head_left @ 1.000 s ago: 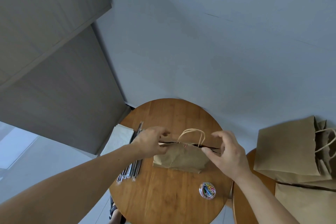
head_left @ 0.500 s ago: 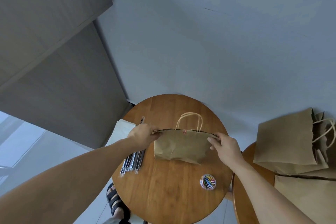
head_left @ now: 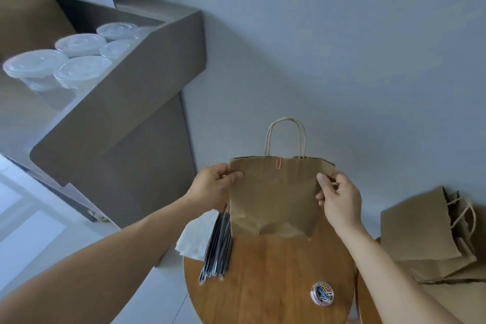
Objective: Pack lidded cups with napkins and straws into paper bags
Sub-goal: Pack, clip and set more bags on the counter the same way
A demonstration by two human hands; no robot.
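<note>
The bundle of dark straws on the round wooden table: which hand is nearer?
Left. The left hand grips the brown paper bag just above the dark straws; the right hand pinches the bag's opposite edge, farther off.

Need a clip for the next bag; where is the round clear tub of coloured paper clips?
In the head view, the clear tub of paper clips sits on the round wooden table, lower right, right of the bundle of black straws.

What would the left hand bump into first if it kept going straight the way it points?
The brown paper bag, whose side edge the left hand grips; what lies beyond it is unclear.
</note>
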